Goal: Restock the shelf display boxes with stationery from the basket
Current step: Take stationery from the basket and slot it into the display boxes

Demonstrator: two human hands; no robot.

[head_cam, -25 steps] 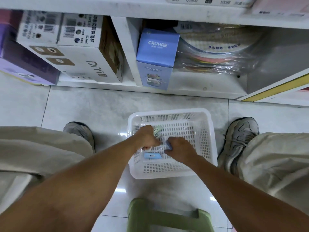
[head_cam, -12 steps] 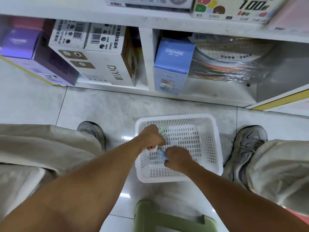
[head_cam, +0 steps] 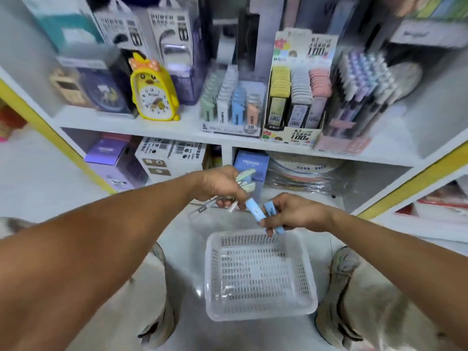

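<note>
A person's two bare hands meet in front of a stationery shelf [head_cam: 177, 130], above a white plastic basket [head_cam: 260, 312] standing on the tiled floor between the person's shoes. The left hand [head_cam: 220, 184] is closed around a bundle of small pale green lead cases [head_cam: 246, 179], with several thin white sticks poking out below its fingers [head_cam: 222, 202]. The right hand [head_cam: 293, 214] is curled around blue lead cases [head_cam: 255, 211], one angled up toward the left hand and touching it. The basket's floor shows nothing inside. On the shelf above stands a display box [head_cam: 231, 107] with rows of green, white, blue and peach cases, beside a yellow chick-shaped clock [head_cam: 153, 93] and a taller box of lead refills [head_cam: 296, 97].
</note>
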